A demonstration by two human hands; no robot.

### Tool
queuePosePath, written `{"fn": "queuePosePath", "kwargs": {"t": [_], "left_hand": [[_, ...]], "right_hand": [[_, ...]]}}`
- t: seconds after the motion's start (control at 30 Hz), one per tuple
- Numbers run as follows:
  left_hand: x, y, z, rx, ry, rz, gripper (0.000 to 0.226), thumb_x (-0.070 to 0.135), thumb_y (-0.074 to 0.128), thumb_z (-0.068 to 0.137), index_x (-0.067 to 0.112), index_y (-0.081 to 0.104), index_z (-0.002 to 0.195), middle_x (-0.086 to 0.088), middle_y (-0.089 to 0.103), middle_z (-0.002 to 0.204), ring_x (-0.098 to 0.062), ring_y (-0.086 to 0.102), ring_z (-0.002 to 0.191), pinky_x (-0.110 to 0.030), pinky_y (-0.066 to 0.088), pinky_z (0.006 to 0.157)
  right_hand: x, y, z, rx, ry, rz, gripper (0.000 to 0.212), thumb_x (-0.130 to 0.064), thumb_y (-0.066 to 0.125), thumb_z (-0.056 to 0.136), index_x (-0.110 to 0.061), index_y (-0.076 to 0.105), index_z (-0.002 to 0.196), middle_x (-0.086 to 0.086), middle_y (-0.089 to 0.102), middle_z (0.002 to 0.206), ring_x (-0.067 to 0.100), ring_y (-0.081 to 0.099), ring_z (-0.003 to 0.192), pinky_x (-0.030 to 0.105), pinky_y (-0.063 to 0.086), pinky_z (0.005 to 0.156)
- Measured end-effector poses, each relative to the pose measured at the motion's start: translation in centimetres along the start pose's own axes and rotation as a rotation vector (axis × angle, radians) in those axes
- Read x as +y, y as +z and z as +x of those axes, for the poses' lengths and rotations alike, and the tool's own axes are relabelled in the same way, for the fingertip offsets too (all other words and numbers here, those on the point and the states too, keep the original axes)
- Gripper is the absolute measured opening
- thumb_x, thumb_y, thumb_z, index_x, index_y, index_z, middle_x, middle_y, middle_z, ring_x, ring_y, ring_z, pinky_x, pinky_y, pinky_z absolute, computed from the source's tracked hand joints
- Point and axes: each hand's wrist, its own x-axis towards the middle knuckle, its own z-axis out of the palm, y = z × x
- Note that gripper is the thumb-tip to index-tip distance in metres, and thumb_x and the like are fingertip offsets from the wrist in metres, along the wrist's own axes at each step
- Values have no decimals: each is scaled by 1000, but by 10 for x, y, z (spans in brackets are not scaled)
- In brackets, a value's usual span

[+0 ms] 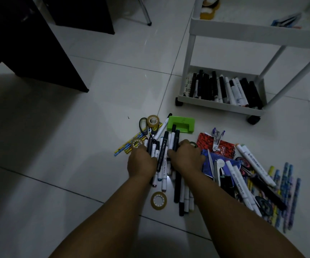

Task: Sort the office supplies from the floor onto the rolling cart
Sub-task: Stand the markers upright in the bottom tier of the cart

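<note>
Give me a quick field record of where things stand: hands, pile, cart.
left hand: grips markers on the floor
right hand: grips the same bunch of markers
floor pile: tape rolls, scissors, green hole punch, notebooks, pencils
cart bottom shelf: many markers already lying in it
cart upper shelf: tape rolls at the back corner

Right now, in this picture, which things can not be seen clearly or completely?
Head view only:
- Fingertips of the left hand and right hand: buried among the markers, so the exact grip is unclear.
- Blue notebook: partly covered by markers and the right hand.
- Cart top shelf: cut off by the upper edge; the tape rolls show only partly.
- Marker labels: too dark and small to read fully.
</note>
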Motion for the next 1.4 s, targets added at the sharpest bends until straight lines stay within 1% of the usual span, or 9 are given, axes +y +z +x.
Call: {"fn": "queuePosePath", "kwargs": {"t": [0.13, 0.33, 0.5, 0.67, 0.8, 0.97, 1.17, 1.27, 1.4], "left_hand": [[3, -1, 1, 8, 0, 5, 27, 30, 76, 75, 29, 49, 74, 15, 42, 65, -11, 41, 57, -21, 24, 45], [4, -3, 2, -6, 6, 18, 24, 28, 75, 75, 23, 52, 79, 9, 48, 72, -17, 47, 65, -26, 32, 53], [6, -4, 1, -8, -12, 4, 25, 25, 76, 75, 23, 52, 79, 7, 51, 75, -18, 48, 68, -26, 34, 57], [10, -6, 0, -74, -15, 63, 12, 23, 72, 78, 15, 67, 84, 2, 57, 73, -21, 58, 70, -25, 39, 57], [13, -6, -5, -79, -17, 64, 9, 16, 67, 80, 15, 70, 89, -5, 67, 84, -20, 56, 69, -25, 41, 57], [19, -13, -6, -74, -36, 19, 14, 20, 61, 86, 21, 69, 98, -6, 69, 94, -30, 64, 85, -28, 45, 65], [41, -13, 1, 5, 124, -95, 19, 22, 61, 89, 20, 70, 106, -5, 71, 95, -28, 65, 85, -26, 40, 61], [64, -5, 7, -35, 189, -122, 24, 22, 61, 90, 20, 68, 114, -5, 71, 100, -27, 64, 86, -27, 42, 62], [101, 3, 21, -97, 243, -197, 18, 22, 63, 90, 19, 68, 108, -4, 71, 97, -20, 61, 78, -27, 46, 64]], "right_hand": [[-5, 4, 6, -35, 47, -60, 54, -61, 62, 74, -18, 58, 107, 9, 61, 113, 34, 50, 113, 46, 36, 92], [-10, 12, 7, -39, 20, -116, 40, -63, 59, 73, -24, 52, 81, 2, 67, 98, 30, 56, 105, 49, 33, 90], [-15, 11, 7, -56, 27, -67, 33, -54, 59, 74, -23, 52, 83, 3, 66, 101, 31, 54, 109, 48, 31, 90], [-13, -5, 16, -112, 76, 73, 35, -51, 58, 78, -17, 64, 85, 6, 67, 97, 32, 59, 99, 46, 44, 95], [-9, -16, 22, -170, 48, 210, 29, -39, 58, 81, -16, 54, 65, 4, 57, 75, 32, 61, 86, 35, 50, 78], [-2, -26, 29, -162, 57, 360, 24, -33, 61, 84, -10, 67, 83, 10, 66, 87, 31, 62, 83, 33, 51, 72], [8, -48, 37, -2, -21, 466, 20, -26, 56, 89, -10, 68, 92, 11, 69, 88, 30, 63, 80, 33, 48, 64], [14, -64, 49, 58, 23, 503, 23, -28, 54, 91, -11, 67, 99, 10, 68, 91, 29, 63, 80, 32, 47, 63], [29, -84, 66, 128, 47, 521, 25, -31, 53, 92, -11, 67, 100, 10, 68, 94, 27, 62, 82, 29, 44, 64]]}}
